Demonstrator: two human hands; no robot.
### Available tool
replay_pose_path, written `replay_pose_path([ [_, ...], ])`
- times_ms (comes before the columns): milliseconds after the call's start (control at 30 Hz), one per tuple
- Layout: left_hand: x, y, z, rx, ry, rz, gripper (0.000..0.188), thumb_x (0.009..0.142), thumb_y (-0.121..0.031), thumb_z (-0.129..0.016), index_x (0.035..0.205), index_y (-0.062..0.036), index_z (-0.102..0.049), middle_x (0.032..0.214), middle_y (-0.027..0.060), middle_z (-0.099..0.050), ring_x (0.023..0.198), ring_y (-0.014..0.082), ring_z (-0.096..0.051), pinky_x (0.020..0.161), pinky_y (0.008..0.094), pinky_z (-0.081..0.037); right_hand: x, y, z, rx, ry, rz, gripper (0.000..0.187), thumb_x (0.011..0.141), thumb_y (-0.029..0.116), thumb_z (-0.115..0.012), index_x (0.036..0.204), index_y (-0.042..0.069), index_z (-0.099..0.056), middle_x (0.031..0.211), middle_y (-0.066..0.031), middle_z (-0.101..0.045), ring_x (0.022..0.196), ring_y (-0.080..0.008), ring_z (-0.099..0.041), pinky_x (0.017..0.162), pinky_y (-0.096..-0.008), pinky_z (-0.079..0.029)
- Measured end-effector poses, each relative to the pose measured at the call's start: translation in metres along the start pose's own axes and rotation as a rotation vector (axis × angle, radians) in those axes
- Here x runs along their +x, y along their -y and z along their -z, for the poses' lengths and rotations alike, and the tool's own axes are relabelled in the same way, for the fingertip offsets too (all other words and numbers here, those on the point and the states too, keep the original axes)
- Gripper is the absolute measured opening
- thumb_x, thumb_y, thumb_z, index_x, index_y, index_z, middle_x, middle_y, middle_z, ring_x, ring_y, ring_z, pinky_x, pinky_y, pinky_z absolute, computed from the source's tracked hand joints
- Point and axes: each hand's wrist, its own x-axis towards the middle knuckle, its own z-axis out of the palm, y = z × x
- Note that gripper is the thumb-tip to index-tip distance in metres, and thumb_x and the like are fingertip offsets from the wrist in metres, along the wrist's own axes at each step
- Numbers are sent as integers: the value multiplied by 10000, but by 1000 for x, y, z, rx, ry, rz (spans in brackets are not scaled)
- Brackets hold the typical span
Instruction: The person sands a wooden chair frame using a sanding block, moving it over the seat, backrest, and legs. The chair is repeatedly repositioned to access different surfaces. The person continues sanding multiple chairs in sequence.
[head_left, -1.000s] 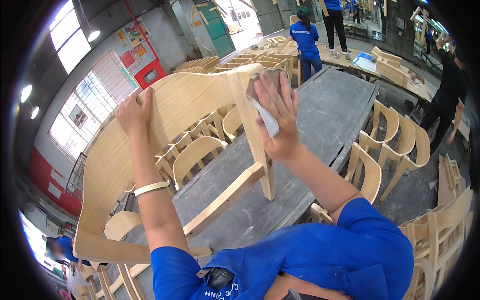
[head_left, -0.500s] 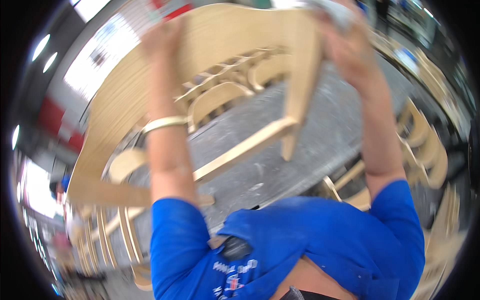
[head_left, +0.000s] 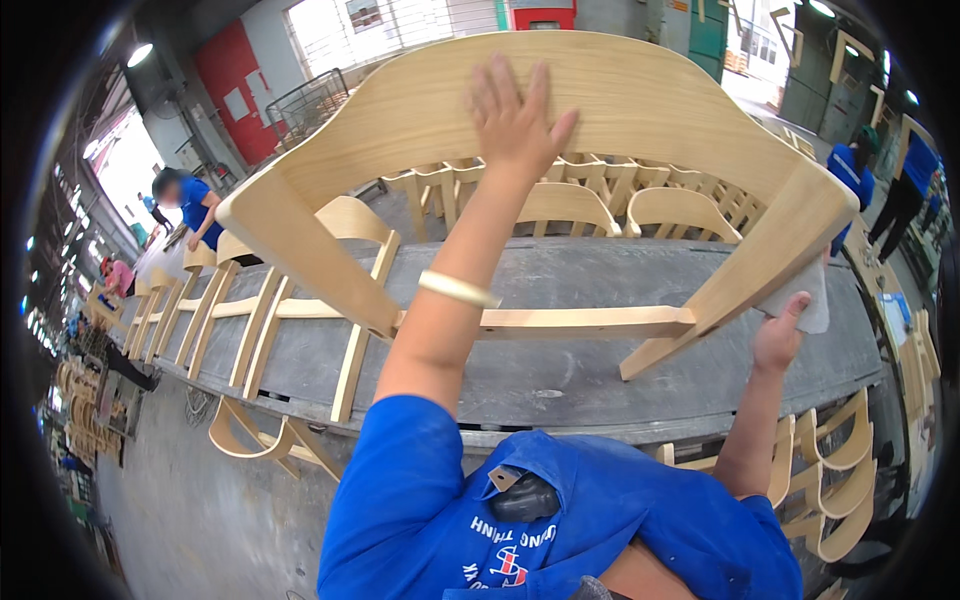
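Note:
A pale wooden chair frame [head_left: 650, 100] with a wide curved backrest stands upright on the grey worktable [head_left: 560, 370]. My left hand [head_left: 515, 120] lies flat on the inner face of the backrest, fingers spread. In my right hand [head_left: 776, 342] is a light grey sanding sheet [head_left: 812, 300], gripped with the thumb on its near side. The sheet is against or close beside the outer side of the frame's right leg [head_left: 745, 255]; that leg partly hides it and my fingers. A straight crossbar [head_left: 590, 322] joins the two legs low down.
Several similar chair frames [head_left: 345, 220] line the table's left part. More backrests [head_left: 565, 207] stand beyond the far edge, and others [head_left: 840, 450] below the near right edge. A person in blue [head_left: 195, 205] is at the left; others stand at the far right.
The chair frame was tilted and raised between both hands; now it stands level on the table. My left hand has flattened on the backrest, and my right hand has come down to the right leg.

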Motion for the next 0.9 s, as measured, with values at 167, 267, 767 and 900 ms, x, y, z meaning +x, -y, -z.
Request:
replay_pose_path([
  [167,-82,48,87,109,271,-27,631,836,-448,-652,1367,-147,-488,1498,197,-304,1361,440,-282,1099,543,-256,1,8,-11,-13,-9,-22,622,1038,425,-333,1485,7,-225,1508,-103,-311,1365,-212,-322,1117,-336,-247],
  [267,-77,55,171,-117,299,-44,465,776,-253,-753,1188,-80,-623,1313,167,-530,1227,386,-480,1036,464,-380,-1,7,-21,-6,-49,-30,638,1033,440,-336,1491,11,-220,1529,-116,-282,1391,-226,-294,1130,-337,-227],
  [767,-24,146,275,-1000,-142,217,275,972,-125,-477,768,41,-559,805,155,-611,908,313,-607,914,440,-449,7,103,-185,-601,439,874,558,801,143,-642,1350,193,-551,1479,-28,-435,1367,-303,-376,1140,-515,-199],
  [900,-24,146,272,-1044,-120,237,263,961,-125,-518,767,46,-566,807,139,-623,900,290,-614,902,390,-447,11,40,-258,-886,610,955,646,774,155,-664,1392,249,-502,1480,61,-429,1420,-297,-288,1162,-549,-61],
])
